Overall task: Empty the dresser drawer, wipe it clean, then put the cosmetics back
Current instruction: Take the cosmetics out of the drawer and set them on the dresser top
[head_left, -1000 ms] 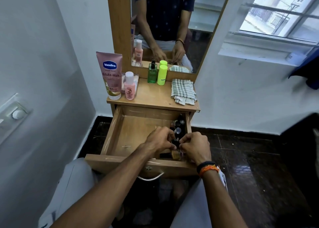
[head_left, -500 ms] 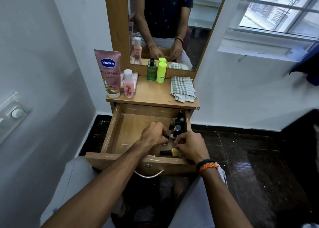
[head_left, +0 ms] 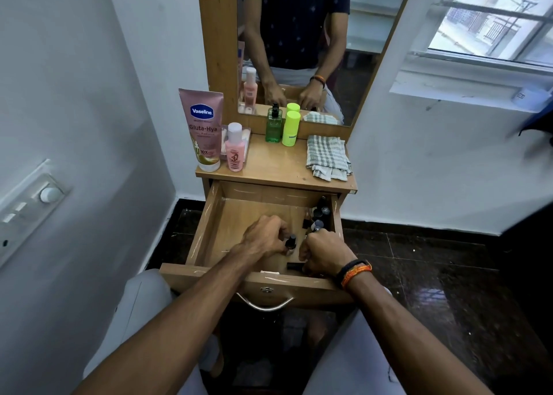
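Observation:
The wooden drawer [head_left: 236, 215] is pulled out and both my hands are inside it. My left hand [head_left: 263, 236] pinches a small upright bottle with a black cap [head_left: 290, 243] near the drawer's middle front. My right hand [head_left: 324, 252] is curled over a small lying bottle whose black cap [head_left: 294, 265] sticks out to the left. Several small dark-capped bottles [head_left: 318, 215] stand along the drawer's right wall. The left half of the drawer floor is bare wood.
On the dresser top [head_left: 278, 167] stand a pink Vaseline tube [head_left: 202, 128], a pink bottle [head_left: 234, 148], a green bottle [head_left: 273, 124] and a yellow-green bottle [head_left: 291, 128]. A checked cloth [head_left: 327, 156] lies folded at the right. A mirror stands behind, a wall at the left.
My left hand has closed its fingers on the small upright bottle. My right hand has come down over the lying bottle at the drawer's front right.

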Demonstrator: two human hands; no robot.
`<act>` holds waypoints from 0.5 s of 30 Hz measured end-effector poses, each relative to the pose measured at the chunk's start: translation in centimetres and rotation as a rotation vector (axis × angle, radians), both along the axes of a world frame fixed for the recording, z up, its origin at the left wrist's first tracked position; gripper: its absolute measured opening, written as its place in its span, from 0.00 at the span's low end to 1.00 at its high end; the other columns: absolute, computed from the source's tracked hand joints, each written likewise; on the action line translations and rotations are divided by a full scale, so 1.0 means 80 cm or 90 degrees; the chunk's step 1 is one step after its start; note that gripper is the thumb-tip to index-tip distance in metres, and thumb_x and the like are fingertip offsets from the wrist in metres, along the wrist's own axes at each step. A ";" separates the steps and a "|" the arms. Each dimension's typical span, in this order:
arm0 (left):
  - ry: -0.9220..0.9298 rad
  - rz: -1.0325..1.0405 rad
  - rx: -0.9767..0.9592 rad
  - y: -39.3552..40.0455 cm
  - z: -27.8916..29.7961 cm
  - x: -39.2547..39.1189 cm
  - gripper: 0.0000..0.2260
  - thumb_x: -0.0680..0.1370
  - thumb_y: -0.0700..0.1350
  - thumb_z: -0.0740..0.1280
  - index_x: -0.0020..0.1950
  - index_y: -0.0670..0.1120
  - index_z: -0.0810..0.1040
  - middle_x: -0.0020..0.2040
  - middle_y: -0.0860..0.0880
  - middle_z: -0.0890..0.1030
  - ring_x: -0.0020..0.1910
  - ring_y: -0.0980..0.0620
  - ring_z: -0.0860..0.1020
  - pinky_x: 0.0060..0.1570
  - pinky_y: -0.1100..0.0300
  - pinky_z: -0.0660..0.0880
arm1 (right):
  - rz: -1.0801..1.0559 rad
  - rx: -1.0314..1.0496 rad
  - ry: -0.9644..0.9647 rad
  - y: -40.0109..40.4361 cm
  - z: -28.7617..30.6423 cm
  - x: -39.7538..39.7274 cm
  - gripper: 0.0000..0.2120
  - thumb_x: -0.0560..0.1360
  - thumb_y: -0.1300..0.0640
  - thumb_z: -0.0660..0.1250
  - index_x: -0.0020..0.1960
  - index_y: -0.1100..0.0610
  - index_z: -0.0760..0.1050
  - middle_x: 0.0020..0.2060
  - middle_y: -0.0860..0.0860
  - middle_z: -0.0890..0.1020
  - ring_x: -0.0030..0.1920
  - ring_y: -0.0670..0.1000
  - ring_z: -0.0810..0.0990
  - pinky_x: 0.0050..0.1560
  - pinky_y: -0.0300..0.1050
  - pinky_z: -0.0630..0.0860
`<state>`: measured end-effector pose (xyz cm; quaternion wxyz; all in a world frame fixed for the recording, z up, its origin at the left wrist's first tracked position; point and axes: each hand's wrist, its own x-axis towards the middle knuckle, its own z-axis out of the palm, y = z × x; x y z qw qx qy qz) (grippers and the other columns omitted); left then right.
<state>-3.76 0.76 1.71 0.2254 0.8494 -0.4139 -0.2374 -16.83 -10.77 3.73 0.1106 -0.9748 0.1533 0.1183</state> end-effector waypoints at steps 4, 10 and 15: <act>-0.002 -0.009 -0.021 0.002 -0.001 0.004 0.11 0.68 0.47 0.80 0.46 0.53 0.82 0.48 0.55 0.82 0.49 0.54 0.79 0.50 0.51 0.80 | 0.047 -0.030 0.036 0.001 -0.002 0.003 0.08 0.76 0.55 0.71 0.54 0.51 0.84 0.52 0.53 0.84 0.53 0.55 0.83 0.54 0.50 0.82; 0.010 -0.020 -0.030 0.005 0.000 0.007 0.13 0.69 0.43 0.79 0.51 0.50 0.83 0.48 0.54 0.81 0.48 0.54 0.79 0.50 0.52 0.80 | 0.020 0.016 0.002 0.000 -0.002 0.003 0.08 0.74 0.56 0.71 0.52 0.55 0.84 0.48 0.52 0.84 0.50 0.54 0.82 0.50 0.45 0.81; 0.036 -0.033 -0.035 0.005 0.002 0.012 0.17 0.67 0.42 0.80 0.53 0.50 0.82 0.47 0.55 0.80 0.47 0.55 0.78 0.45 0.58 0.77 | -0.114 0.189 -0.105 -0.013 0.017 -0.014 0.07 0.67 0.55 0.80 0.41 0.55 0.84 0.36 0.45 0.82 0.37 0.44 0.80 0.39 0.40 0.79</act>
